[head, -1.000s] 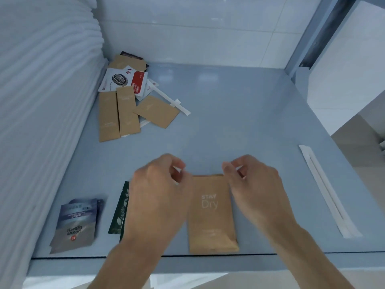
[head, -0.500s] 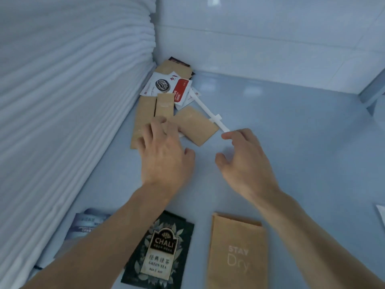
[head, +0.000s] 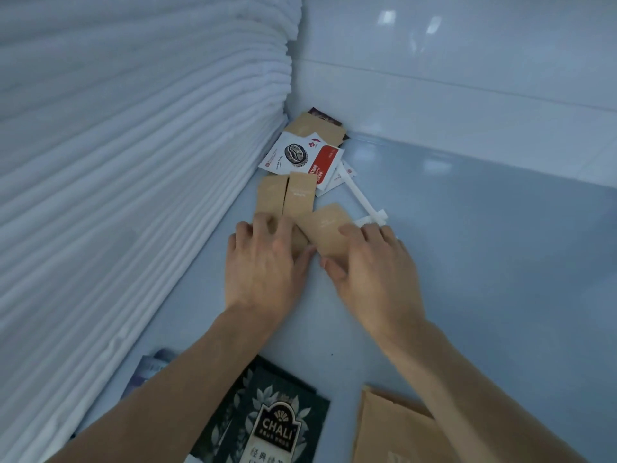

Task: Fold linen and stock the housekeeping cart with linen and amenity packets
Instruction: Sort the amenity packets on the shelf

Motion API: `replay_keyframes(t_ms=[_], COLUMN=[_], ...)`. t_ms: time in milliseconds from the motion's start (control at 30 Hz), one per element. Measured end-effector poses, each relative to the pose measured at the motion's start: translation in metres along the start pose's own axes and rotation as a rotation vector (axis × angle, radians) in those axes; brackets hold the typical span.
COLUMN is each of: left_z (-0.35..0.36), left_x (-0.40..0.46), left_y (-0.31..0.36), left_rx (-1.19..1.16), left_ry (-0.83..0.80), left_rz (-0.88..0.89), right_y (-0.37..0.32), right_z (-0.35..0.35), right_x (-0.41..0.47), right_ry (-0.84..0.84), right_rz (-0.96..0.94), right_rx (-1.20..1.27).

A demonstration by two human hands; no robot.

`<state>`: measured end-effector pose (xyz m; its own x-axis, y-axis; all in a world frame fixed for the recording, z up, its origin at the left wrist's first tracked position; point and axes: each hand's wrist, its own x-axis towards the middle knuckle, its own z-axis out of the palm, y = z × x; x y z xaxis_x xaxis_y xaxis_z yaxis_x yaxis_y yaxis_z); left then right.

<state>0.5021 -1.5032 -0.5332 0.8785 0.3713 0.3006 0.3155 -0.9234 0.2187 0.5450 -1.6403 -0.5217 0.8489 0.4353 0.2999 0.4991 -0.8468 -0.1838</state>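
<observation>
Several amenity packets lie in the far left corner of the blue-grey cart shelf (head: 494,269). Two narrow brown paper packets (head: 287,195) lie side by side; my left hand (head: 263,265) rests its straight fingers on their near ends. A wider brown packet (head: 325,227) lies slanted to their right. My right hand (head: 374,275) has its fingers on top of it and its thumb at its near corner, pinching it. Behind them lie a white-and-red coffee sachet (head: 300,155) and another brown packet (head: 314,127).
A tall stack of folded white linen (head: 133,155) fills the left side. White wrapped sticks (head: 359,198) lie right of the packets. Near me lie a dark CHALI green tea packet (head: 277,426), a large brown packet (head: 390,436) and a bluish packet (head: 153,365). A white wall (head: 467,78) closes the back.
Both hands left the large brown packet and reached forward to the corner pile. The left hand now rests on the narrow packets, and the right hand has closed on the slanted one.
</observation>
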Motion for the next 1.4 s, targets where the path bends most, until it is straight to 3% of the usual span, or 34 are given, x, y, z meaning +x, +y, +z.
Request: replay_keyframes(t_ms=[100, 200, 267, 400, 467, 533, 667, 867, 1100, 1267, 1400], left_z=[-0.005, -0.010, -0.014, -0.016, -0.016, -0.016, -0.019, -0.035, -0.057, -0.073, -0.079], left_x=[-0.002, -0.004, -0.005, -0.006, -0.005, -0.003, 0.004, -0.002, -0.032, -0.063, -0.089], left_y=[0.001, 0.003, 0.001, -0.007, -0.012, -0.018, -0.035, -0.008, 0.052, 0.089, 0.109], left_rx=[0.006, 0.013, -0.012, -0.058, -0.106, -0.134, -0.227, -0.429, -0.841, -1.049, -1.189], left_ry=[0.007, -0.011, -0.014, 0.041, 0.112, 0.211, 0.324, 0.308, 0.172, 0.086, -0.019], left_rz=[0.023, 0.031, 0.029, 0.069, 0.114, 0.124, 0.045, 0.054, -0.192, -0.199, -0.275], right_y=[-0.005, 0.001, 0.010, 0.029, 0.037, 0.042, 0.054, 0.072, 0.084, 0.098, 0.096], right_z=[-0.007, -0.018, -0.028, -0.056, -0.064, -0.068, -0.076, -0.084, -0.104, -0.118, -0.119], right_x=[-0.008, -0.012, -0.015, -0.038, -0.060, -0.080, -0.104, -0.137, -0.181, -0.213, -0.235], right_ry=[0.094, 0.177, 0.248, 0.313, 0.282, 0.264, 0.302, 0.256, 0.176, 0.152, 0.060], right_rz=[-0.082, -0.045, 0.113, 0.588, 0.744, 0.791, 0.692, 0.659, 0.679, 0.698, 0.600], right_rx=[-0.139, -0.089, 0.178, 1.031, 1.236, 1.342, 1.626, 1.119, 1.055, 0.918, 0.717])
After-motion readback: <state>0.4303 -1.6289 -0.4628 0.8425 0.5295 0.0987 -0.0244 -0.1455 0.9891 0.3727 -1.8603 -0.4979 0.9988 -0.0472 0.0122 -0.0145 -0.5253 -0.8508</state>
